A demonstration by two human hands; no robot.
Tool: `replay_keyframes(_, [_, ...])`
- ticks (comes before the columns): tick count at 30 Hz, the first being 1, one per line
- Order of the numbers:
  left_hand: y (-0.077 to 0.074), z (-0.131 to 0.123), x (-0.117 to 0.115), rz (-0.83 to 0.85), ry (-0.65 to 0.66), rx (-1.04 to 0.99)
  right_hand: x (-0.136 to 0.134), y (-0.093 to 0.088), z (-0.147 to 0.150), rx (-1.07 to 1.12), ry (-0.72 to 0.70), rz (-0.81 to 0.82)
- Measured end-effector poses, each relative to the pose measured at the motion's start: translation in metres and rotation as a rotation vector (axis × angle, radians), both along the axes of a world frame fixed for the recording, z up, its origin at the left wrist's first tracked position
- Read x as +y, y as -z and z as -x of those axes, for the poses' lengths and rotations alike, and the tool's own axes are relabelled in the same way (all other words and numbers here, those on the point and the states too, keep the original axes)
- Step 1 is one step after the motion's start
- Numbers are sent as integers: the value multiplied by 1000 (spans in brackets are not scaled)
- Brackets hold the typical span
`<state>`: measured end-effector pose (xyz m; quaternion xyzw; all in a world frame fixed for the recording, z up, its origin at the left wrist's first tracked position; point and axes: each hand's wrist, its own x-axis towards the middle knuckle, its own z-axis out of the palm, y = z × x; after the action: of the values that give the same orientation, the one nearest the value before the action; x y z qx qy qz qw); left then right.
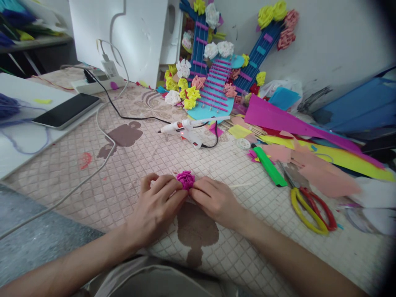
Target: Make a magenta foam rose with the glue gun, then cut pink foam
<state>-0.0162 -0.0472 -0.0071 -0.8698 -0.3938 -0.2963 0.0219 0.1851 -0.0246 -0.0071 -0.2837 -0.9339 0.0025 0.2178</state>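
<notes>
A small magenta foam flower (pixel 186 180) sits between my two hands, low over the patterned tablecloth (pixel 133 165). My left hand (pixel 156 206) pinches its left side with curled fingers. My right hand (pixel 215 200) presses its fingertips against the flower's right and lower side. Both hands rest on the cloth near the table's front edge.
A white glue gun (pixel 185 128) with a black cord lies behind the hands. Scissors with yellow and red handles (pixel 309 208) and a green cutter (pixel 269 166) lie to the right among coloured foam sheets (pixel 309 136). A phone (pixel 66 109) and power strip (pixel 95 82) are at the left. A foam flower structure (pixel 213 78) stands at the back.
</notes>
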Motion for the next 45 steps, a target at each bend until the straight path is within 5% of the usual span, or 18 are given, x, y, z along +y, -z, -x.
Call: replay_keyframes(45, [-1, -3, -2, -56, -98, -32, -1, 2, 0, 48, 34, -52])
